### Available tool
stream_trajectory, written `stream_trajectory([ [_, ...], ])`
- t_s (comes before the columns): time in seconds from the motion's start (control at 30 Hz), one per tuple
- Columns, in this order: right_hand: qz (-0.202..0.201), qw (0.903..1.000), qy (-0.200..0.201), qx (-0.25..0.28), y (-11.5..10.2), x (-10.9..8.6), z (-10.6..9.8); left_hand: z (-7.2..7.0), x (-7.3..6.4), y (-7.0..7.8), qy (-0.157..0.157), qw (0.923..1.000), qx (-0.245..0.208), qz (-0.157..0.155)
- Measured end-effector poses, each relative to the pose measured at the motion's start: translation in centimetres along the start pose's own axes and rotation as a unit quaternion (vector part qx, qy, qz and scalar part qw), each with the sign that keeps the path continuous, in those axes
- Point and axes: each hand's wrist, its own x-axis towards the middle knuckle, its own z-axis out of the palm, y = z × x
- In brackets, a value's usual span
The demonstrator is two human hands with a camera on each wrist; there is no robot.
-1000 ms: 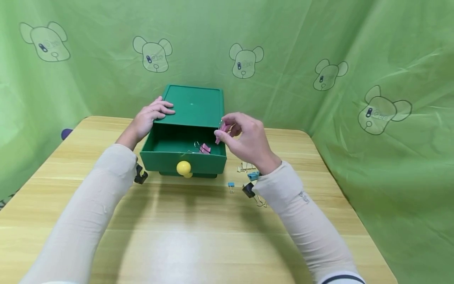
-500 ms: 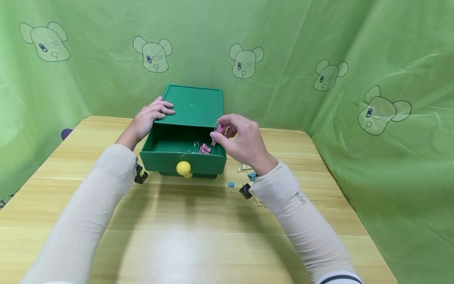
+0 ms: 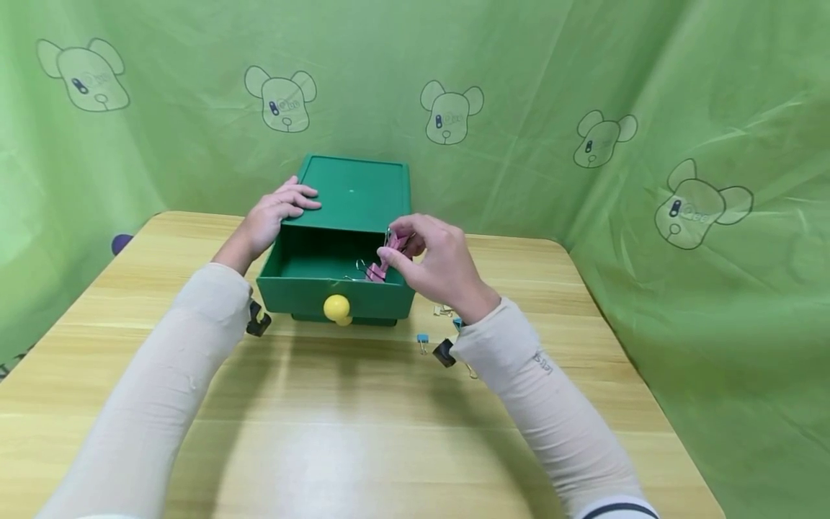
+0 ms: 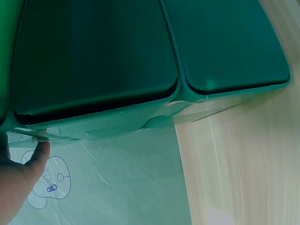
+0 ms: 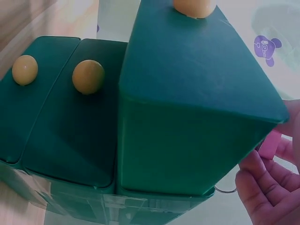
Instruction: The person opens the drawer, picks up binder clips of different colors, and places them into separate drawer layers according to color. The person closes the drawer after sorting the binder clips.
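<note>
A green drawer cabinet (image 3: 353, 189) stands at the back of the table, its top drawer (image 3: 298, 297) pulled out. My left hand (image 3: 267, 216) rests on the cabinet's left top edge, fingers extended over the top. At the drawer's right side, my right hand (image 3: 441, 258) pinches a pink binder clip (image 3: 398, 243) over the opening. Another pink binder clip (image 3: 374, 272) lies inside near the drawer front, very close below the held one. In the right wrist view, the held pink clip (image 5: 270, 145) shows beside the drawer wall, partly covered by fingers.
A yellow knob (image 3: 336, 308) sticks out from the drawer front. Right of the cabinet lie a small blue binder clip (image 3: 423, 338), a black binder clip (image 3: 444, 353) and several others, partly behind the right sleeve. Another black object (image 3: 258, 321) shows beside the left sleeve.
My right hand has moved left and slightly down with the pink binder clip, further over the open drawer. The left hand stays on the cabinet.
</note>
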Motion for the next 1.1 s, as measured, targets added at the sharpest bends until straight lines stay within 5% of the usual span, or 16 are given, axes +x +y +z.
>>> stream_trajectory([
  [0.67,0.0,0.9999,-0.001,-0.012,0.2,-0.5,0.1,0.1,0.0,-0.1,0.003,1.0,-0.002,0.003],
  [1.1,0.042,0.999,0.003,-0.016,1.3,-1.0,-0.8,0.1,0.0,-0.1,0.002,1.0,-0.005,0.001],
])
